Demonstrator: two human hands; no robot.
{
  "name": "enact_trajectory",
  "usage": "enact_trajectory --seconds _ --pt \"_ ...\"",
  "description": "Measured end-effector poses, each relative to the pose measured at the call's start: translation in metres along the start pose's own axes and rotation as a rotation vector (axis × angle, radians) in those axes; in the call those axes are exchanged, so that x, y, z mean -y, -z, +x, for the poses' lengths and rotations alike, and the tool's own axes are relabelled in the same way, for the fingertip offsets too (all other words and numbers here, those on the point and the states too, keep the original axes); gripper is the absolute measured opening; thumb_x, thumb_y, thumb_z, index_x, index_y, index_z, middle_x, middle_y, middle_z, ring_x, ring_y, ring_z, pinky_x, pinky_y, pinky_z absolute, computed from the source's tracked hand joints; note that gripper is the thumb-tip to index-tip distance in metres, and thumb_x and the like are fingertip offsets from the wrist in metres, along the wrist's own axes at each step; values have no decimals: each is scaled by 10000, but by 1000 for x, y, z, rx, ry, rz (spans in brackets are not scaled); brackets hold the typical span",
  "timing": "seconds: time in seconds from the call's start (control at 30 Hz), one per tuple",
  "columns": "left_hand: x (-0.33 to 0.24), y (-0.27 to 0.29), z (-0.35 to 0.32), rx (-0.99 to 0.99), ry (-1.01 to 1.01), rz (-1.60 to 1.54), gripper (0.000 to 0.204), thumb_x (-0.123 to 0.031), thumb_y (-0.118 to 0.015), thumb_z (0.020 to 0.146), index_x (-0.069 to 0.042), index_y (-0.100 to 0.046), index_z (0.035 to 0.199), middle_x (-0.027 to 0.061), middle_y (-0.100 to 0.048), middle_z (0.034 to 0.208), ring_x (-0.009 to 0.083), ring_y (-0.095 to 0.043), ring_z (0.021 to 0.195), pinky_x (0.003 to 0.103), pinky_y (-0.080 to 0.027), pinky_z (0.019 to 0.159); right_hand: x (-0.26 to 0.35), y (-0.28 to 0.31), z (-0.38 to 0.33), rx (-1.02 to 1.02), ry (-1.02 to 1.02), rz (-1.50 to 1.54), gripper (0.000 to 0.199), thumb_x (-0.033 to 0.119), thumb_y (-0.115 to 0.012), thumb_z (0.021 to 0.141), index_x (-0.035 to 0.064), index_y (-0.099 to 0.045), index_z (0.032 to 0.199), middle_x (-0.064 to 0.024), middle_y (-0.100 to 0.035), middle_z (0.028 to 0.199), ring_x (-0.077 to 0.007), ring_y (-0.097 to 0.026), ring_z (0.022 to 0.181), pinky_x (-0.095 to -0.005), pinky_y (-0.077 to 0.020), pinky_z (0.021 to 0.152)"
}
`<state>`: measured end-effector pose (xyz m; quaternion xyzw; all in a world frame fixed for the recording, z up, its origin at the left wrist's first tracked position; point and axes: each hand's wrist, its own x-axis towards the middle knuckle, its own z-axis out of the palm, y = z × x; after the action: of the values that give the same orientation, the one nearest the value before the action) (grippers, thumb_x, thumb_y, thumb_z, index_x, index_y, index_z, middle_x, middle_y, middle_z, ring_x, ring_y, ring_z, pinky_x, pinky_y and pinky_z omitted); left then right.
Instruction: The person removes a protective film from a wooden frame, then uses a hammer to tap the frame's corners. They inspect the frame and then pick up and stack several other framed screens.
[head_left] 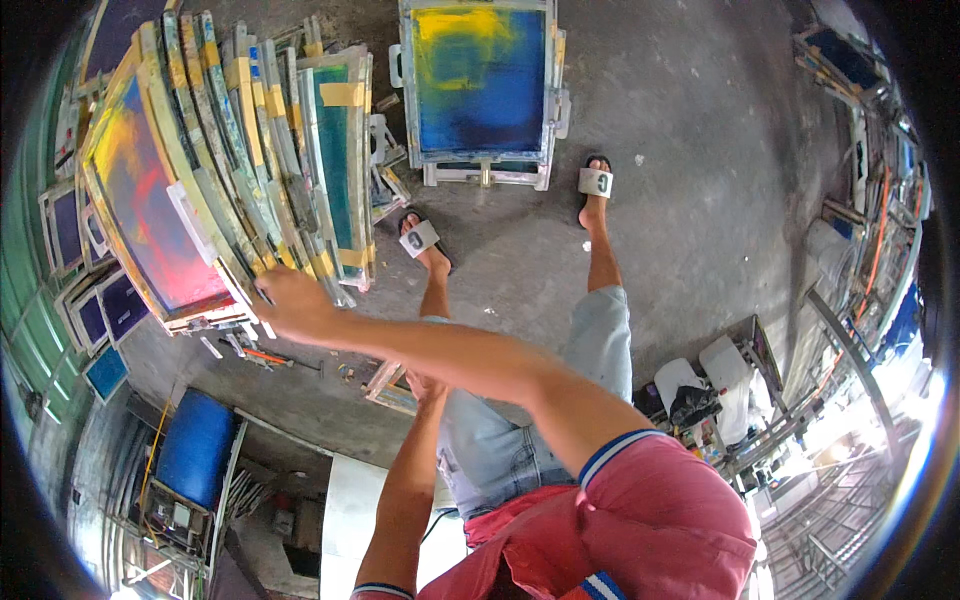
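Observation:
A row of screen-printing frames (240,130) leans upright at the left, their edges taped and paint-stained. The outermost frame has a yellow, pink and blue mesh (150,200). My right arm reaches across my body to the left, and my right hand (295,305) is closed on the near edge of a frame in this row. Below the right forearm is my left hand (427,386), partly covered by it, so its fingers are hard to make out. Beside that hand shows the corner of a small wooden frame (388,388); whether they touch is unclear.
A blue-and-yellow screen frame (485,85) stands ahead of my feet on the concrete floor (700,190). Tools (262,354) lie below the row. At lower left are a blue drum (196,448) and a white panel (355,510). Racks (860,240) line the right side.

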<state>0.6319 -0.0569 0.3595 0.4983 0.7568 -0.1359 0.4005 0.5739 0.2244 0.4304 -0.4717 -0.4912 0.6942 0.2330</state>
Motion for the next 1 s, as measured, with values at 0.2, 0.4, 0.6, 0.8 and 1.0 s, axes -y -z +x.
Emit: enact_trajectory --seconds 0.2,0.4,0.6,0.8,1.0 --pt "-36 29 3 -13 53 60 378 -280 -687 726 -63 -696 1035 122 -558 1240 365 -486 1199 507 -464 961 -227 165 -37 -237 -265 -104 252 300 -567 878 80 -691 883 -142 -671 779 -297 -645 692 -407 -526 663" --pt "-63 56 -3 -15 -4 79 402 -192 -736 689 -100 -648 1070 157 -491 1310 455 -388 1277 586 -363 1032 -462 364 -63 -626 -937 -704 510 510 -663 808 29 -721 967 -221 -697 1017 -389 -663 990 -467 -517 859" --pt "-64 52 -3 -22 -83 166 458 -229 -735 710 -78 -612 1125 203 -391 1407 505 -283 1348 645 -303 1052 -519 415 -17 -551 -926 -417 763 626 -717 727 -106 -674 936 -272 -698 931 -396 -687 928 -471 -527 827" --pt "-88 44 -11 -19 -4 212 454 -239 -728 718 -58 -623 1121 201 -389 1408 499 -272 1356 641 -287 1068 -454 385 0 -833 -852 -519 423 357 -673 747 33 -665 1019 -236 -690 1022 -399 -673 987 -465 -541 872" --pt "-81 16 -19 -6 23 235 443 -249 -724 711 -91 -638 1116 161 -436 1370 443 -319 1337 605 -341 1031 -339 449 -26 -666 -827 -514 466 276 -687 653 -19 -675 1014 -279 -679 991 -411 -678 946 -447 -539 849"
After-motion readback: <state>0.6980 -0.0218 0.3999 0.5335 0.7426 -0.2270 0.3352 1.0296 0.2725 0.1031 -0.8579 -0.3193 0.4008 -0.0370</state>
